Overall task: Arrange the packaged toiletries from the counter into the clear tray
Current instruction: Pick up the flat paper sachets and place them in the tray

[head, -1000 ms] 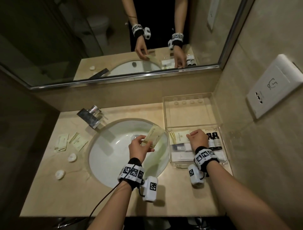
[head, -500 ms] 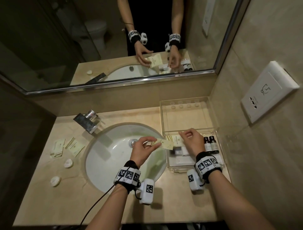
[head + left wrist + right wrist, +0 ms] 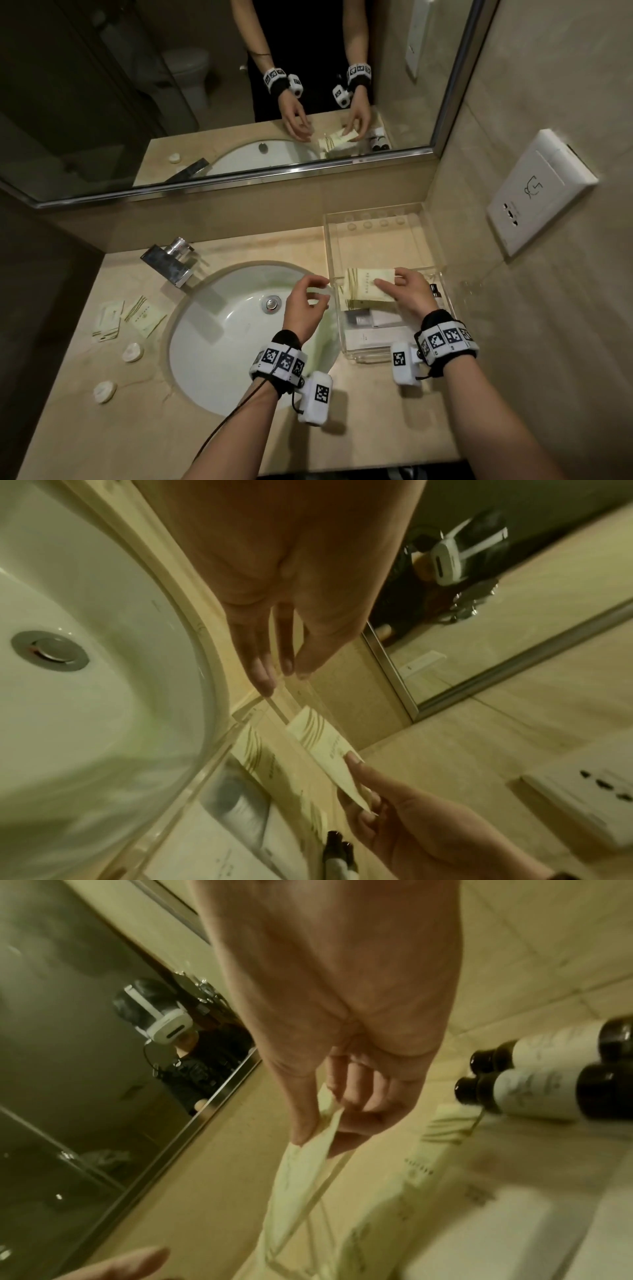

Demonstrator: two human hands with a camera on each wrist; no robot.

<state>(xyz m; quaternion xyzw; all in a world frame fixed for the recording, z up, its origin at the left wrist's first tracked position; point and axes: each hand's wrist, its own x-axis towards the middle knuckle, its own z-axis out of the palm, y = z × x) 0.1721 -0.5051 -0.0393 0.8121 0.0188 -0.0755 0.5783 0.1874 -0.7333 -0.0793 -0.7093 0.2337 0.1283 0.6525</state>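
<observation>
My right hand (image 3: 390, 279) pinches a pale yellow packet (image 3: 368, 278) by its right end, just above the clear tray (image 3: 383, 240). In the right wrist view, thumb and fingers (image 3: 342, 1123) clamp the packet (image 3: 301, 1167). My left hand (image 3: 320, 293) hovers empty beside the tray's left wall, over the sink's rim, its fingers (image 3: 263, 674) relaxed. In the tray's near half lie another yellow packet (image 3: 366, 298), white boxes (image 3: 371, 337) and dark-capped bottles (image 3: 534, 1096). Two more packets (image 3: 109, 315) (image 3: 145, 313) and two round white soaps (image 3: 132, 353) (image 3: 104, 392) lie on the counter left of the sink.
The white basin (image 3: 233, 342) takes up the counter's middle, with a chrome faucet (image 3: 171, 262) at its back left. The tray stands against the right wall, under a white socket plate (image 3: 537, 192). A mirror (image 3: 239, 102) runs along the back wall.
The yellow packet has passed from my left hand to my right. The left hand has let go and stays over the sink rim. The right holds the packet over the tray.
</observation>
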